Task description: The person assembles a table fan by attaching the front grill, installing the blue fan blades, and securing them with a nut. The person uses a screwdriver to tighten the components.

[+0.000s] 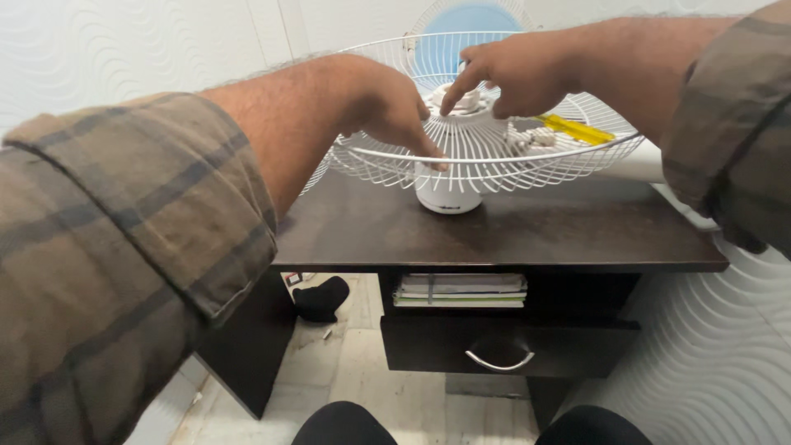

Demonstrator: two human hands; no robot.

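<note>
A white wire fan guard [494,156] lies face-up like a bowl on a white fan motor housing [447,196], which rests on a dark wooden desk [527,235]. My left hand [387,111] grips the guard's near rim, fingers curled over the wire. My right hand [511,74] reaches into the guard's centre, its fingers pinching a white round hub part [468,100]. A yellow-handled screwdriver [577,129] lies inside the guard to the right, beside small white loose parts [531,140]. Blue fan blades [465,33] stand behind.
Under the desk top, a shelf holds stacked papers [460,290], with a dark drawer and metal handle [499,361] below. A black item [321,298] lies on the tiled floor. My knees [342,424] show at the bottom edge. White patterned walls surround the desk.
</note>
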